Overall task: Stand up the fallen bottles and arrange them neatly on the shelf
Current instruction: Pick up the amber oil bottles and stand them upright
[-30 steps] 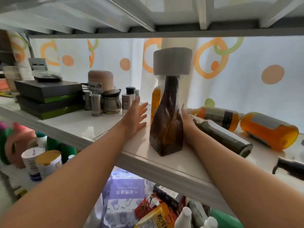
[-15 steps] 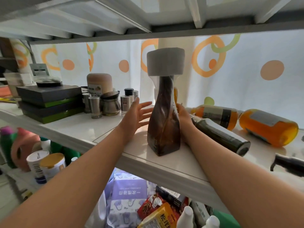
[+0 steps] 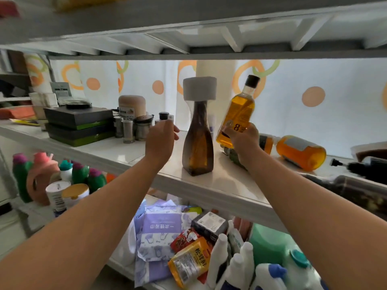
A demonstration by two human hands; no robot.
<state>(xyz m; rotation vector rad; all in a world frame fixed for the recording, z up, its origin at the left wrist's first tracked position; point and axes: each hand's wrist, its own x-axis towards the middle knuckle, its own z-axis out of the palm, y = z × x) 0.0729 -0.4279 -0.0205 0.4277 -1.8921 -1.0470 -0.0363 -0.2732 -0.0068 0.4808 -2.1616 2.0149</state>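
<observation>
While the right hand (image 3: 244, 142) grips the amber bottle (image 3: 240, 109) low, neck tilted up-right, just beside the upright brown bottle (image 3: 198, 143), the left hand (image 3: 160, 141) hovers loosely curled, empty.

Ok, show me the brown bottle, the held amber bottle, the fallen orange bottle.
brown bottle (image 3: 198, 147): head view, lower body.
amber bottle (image 3: 240, 108): head view, upper body.
orange bottle (image 3: 303, 154): head view, side.

I log the stack of black-and-green boxes (image 3: 78, 122) as reference. Just right of it: steel shakers (image 3: 127, 130), with a beige jar (image 3: 132, 104) behind them. Below it: cactus-shaped toys (image 3: 80, 173); lower right, a purple packet (image 3: 161, 227).
</observation>
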